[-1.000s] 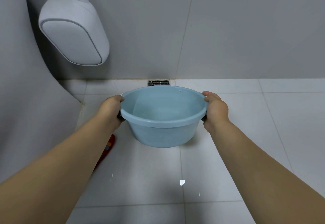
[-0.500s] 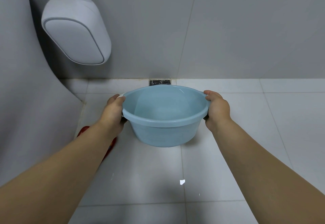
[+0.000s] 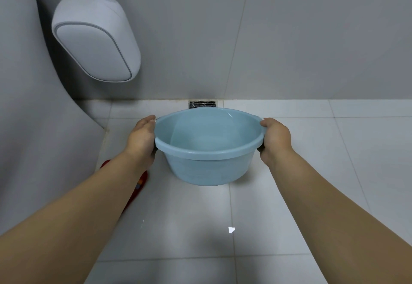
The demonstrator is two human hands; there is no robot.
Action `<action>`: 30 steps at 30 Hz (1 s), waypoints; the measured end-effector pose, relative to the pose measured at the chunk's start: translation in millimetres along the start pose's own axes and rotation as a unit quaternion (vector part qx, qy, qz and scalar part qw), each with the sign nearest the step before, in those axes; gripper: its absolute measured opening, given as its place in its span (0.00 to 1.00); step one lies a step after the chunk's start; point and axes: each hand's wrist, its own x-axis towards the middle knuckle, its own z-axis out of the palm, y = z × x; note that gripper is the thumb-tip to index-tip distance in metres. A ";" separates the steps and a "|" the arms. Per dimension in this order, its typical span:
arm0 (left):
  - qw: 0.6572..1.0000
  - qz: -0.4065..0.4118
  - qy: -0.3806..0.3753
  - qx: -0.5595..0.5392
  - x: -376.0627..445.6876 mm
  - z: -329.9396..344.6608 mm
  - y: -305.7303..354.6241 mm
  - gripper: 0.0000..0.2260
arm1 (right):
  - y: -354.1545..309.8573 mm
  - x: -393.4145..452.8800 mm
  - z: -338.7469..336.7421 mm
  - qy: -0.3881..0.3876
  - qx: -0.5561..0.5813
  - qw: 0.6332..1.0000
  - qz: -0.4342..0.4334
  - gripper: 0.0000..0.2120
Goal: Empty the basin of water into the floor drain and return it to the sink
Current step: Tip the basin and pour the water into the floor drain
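Observation:
A light blue plastic basin hangs above the white tiled floor, held level with clear water in its bottom. My left hand grips its left rim and my right hand grips its right rim handle. The dark metal floor drain lies at the foot of the grey wall, just beyond the basin's far rim, partly hidden by it.
A large grey fixture curves along the left side. A grey padded part hangs on the wall at upper left. A red slipper shows under my left forearm. A small white scrap lies on the tiles.
The basin and both hands have barely shifted; the view has drifted slightly, and more of the red slipper shows beneath my left forearm.

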 end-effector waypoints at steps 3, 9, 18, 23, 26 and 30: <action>1.000 -0.004 0.011 -0.008 -0.5 1.7 1.4 0.19 | -0.3 0.5 0.4 -0.005 -0.006 1.000 -0.002 0.08; 0.999 -0.018 0.038 -0.026 3.9 2.8 2.9 0.17 | 1.0 4.6 0.0 -0.020 -0.027 0.999 -0.003 0.05; 0.997 -0.038 0.059 -0.042 3.3 5.2 7.7 0.19 | 3.4 3.1 -2.6 -0.041 -0.011 0.999 -0.030 0.11; 0.996 -0.039 0.061 -0.045 5.7 6.2 7.7 0.18 | 11.1 2.3 -5.6 -0.069 -0.071 0.990 -0.099 0.13; 0.996 -0.038 0.064 -0.046 7.7 6.7 8.1 0.18 | 11.0 5.2 -6.7 -0.065 -0.109 0.987 -0.101 0.27; 0.996 -0.039 0.065 -0.053 8.5 7.8 8.1 0.18 | 10.5 7.2 -7.1 -0.074 -0.109 0.986 -0.104 0.19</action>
